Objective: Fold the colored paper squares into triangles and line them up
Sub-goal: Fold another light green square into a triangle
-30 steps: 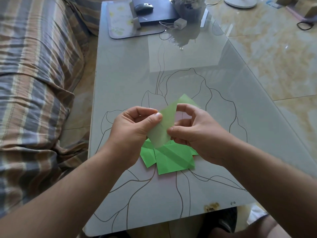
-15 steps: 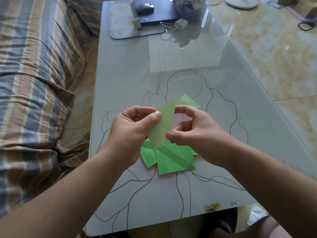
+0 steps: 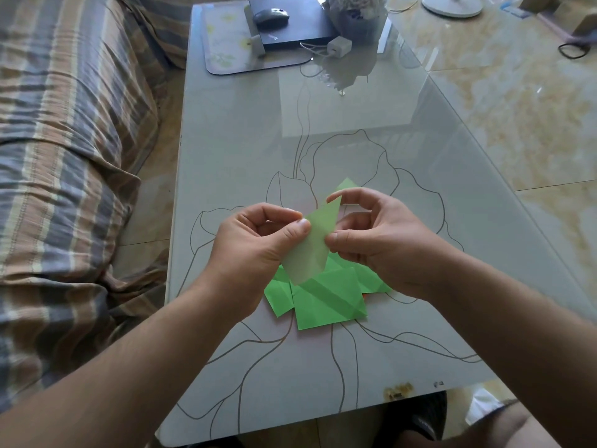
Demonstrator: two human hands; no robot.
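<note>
Both my hands hold one pale green paper square (image 3: 315,245) up above the glass table (image 3: 371,130). My left hand (image 3: 258,247) pinches its left edge between thumb and forefinger. My right hand (image 3: 381,240) pinches its right edge with the thumb and bends the upper corner over with the forefinger. Its far corner pokes out behind my right fingers. Under the hands a loose pile of bright green paper squares (image 3: 326,302) with fold creases lies flat on the table. A sliver of orange shows under the pile's right edge.
A striped sofa (image 3: 64,156) runs along the table's left side. At the far end lie a mat (image 3: 226,43), a dark flat device (image 3: 307,24) with a mouse (image 3: 270,15), a charger (image 3: 337,46) and a pot (image 3: 355,14). Tiled floor (image 3: 517,108) lies right.
My right forefinger has bent the held paper's upper part over, so less of the far corner shows. My hands and the pile stay where they were.
</note>
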